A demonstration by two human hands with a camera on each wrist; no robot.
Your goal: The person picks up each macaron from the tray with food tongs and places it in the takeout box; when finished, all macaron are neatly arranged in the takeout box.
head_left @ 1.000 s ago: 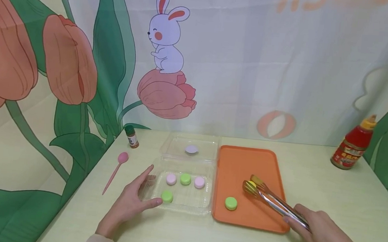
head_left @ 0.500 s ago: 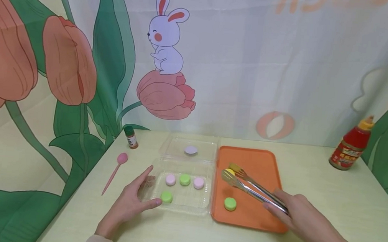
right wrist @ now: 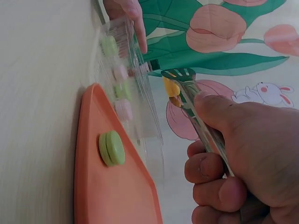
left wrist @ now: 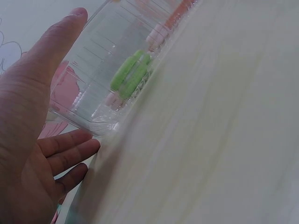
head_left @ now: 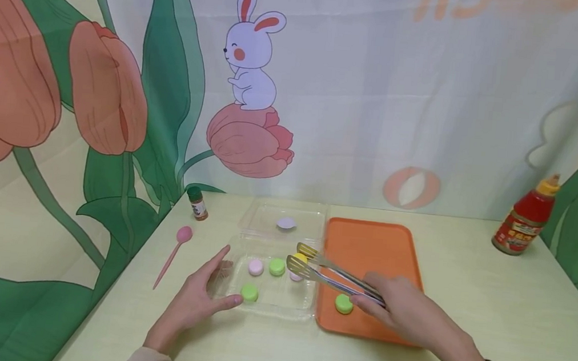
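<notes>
My right hand (head_left: 407,308) grips metal tongs (head_left: 344,280), whose tips pinch a yellow macaron (head_left: 301,258) above the right side of a clear plastic container (head_left: 278,308). In the right wrist view the yellow macaron (right wrist: 171,87) is raised over the container's rim. Inside the container lie a pink macaron (head_left: 255,267), a green macaron (head_left: 277,267), another green macaron (head_left: 249,293) near the front, and a second pink one partly hidden behind the tongs. My left hand (head_left: 201,293) rests at the container's left side, thumb and fingers spread along its corner in the left wrist view.
An orange tray (head_left: 366,239) adjoins the container's right side, bearing one green macaron (head_left: 344,304). The container's lid (head_left: 260,218) lies opened back. A pink spoon (head_left: 175,254) and small spice bottle (head_left: 197,203) are at left; a red sauce bottle (head_left: 525,215) stands far right.
My right hand has carried the yellow macaron in the tongs leftward, from over the orange tray to over the clear container. The left hand has stayed in place.
</notes>
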